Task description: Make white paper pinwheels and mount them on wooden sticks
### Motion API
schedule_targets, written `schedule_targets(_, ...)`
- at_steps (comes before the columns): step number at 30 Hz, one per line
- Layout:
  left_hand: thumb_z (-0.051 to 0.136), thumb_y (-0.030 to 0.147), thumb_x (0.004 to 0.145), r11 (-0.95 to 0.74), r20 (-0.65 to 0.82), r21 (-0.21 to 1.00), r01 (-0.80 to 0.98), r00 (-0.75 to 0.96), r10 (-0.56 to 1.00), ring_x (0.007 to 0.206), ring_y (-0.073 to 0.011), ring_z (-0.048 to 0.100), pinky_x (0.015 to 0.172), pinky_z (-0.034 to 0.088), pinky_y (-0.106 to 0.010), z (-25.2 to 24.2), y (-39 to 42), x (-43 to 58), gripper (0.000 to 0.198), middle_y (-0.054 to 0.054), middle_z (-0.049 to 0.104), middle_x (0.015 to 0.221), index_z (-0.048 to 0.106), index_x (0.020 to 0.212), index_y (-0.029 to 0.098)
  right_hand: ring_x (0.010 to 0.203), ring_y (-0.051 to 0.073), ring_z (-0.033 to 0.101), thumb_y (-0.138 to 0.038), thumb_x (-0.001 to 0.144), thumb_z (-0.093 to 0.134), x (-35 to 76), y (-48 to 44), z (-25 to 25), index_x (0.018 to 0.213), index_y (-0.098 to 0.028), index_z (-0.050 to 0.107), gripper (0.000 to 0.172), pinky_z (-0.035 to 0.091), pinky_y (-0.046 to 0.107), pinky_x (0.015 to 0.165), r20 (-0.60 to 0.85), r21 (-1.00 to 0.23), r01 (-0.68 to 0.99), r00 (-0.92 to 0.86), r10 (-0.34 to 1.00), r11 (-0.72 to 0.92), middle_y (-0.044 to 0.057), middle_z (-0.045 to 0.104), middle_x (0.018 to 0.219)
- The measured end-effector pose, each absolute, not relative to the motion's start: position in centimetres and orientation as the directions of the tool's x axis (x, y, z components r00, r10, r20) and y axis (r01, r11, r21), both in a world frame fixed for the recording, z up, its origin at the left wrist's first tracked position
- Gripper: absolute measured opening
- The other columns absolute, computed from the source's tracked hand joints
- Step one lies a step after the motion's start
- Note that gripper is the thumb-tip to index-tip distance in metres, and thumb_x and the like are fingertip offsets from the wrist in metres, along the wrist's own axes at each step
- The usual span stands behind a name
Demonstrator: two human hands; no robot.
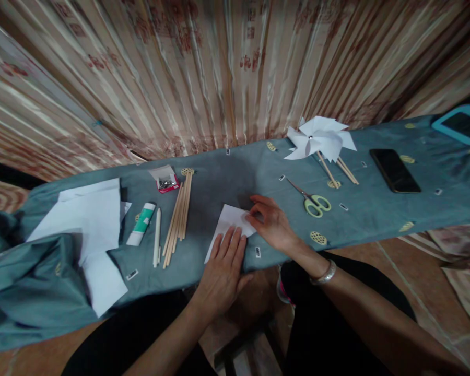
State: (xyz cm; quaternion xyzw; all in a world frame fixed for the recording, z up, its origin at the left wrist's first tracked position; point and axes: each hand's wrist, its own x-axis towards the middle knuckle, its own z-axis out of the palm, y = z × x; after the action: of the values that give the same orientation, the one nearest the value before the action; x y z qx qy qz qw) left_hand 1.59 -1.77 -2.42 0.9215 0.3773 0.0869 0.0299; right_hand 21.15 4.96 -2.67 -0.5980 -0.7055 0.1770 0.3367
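Note:
A folded piece of white paper lies on the cloth-covered table in front of me. My left hand rests flat across its near part, fingers stretched out and pressing down. At the paper's right corner, my right hand pinches the edge between thumb and index finger. Part of the paper is hidden beneath my left fingers. Left of it lie several thin wooden sticks, and to the right are scissors with light green handles.
Further left are a white pen, a glue stick, a small box of metal pins and white paper sheets. Paper pinwheels on sticks, a black phone and a blue-framed object lie right. A curtain hangs behind.

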Motion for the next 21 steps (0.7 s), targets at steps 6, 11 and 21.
schedule_targets(6, 0.055, 0.046, 0.093, -0.713, 0.127, 0.132, 0.689, 0.701, 0.701, 0.149, -0.0361, 0.021, 0.116, 0.034, -0.056, -2.52, -1.78, 1.59, 0.076, -0.024, 0.031, 0.157, 0.029, 0.149, 0.003, 0.116, 0.028, 0.062, -0.023, 0.083, 0.067, 21.15, 5.02, -2.56, 0.076, -0.021, 0.064, 0.008, 0.046, 0.047, 0.104, 0.254, -0.653, 0.726, -0.057, 0.965, 0.215, 0.013, 0.068, 0.122)
schedule_targets(11, 0.055, 0.045, 0.093, -0.708, 0.123, 0.138, 0.692, 0.698, 0.706, 0.15, -0.036, 0.019, 0.116, 0.033, -0.055, -2.53, -1.76, 1.57, 0.076, -0.024, 0.031, 0.158, 0.028, 0.15, 0.003, 0.116, 0.028, 0.062, -0.022, 0.082, 0.068, 21.12, 5.07, -2.51, 0.075, -0.021, 0.064, 0.008, 0.046, 0.048, 0.103, 0.257, -0.651, 0.729, -0.053, 0.965, 0.213, 0.014, 0.068, 0.121)
schedule_targets(21, 0.056, 0.048, 0.092, -0.717, 0.119, 0.129, 0.685, 0.707, 0.697, 0.148, -0.0371, 0.023, 0.116, 0.034, -0.056, -2.32, -1.59, 1.52, 0.075, -0.024, 0.033, 0.157, 0.032, 0.148, 0.003, 0.116, 0.028, 0.062, -0.025, 0.084, 0.063, 21.04, 5.16, -2.57, 0.073, -0.022, 0.062, 0.011, 0.045, 0.047, 0.103, 0.258, -0.659, 0.721, -0.05, 0.965, 0.214, 0.012, 0.069, 0.119)
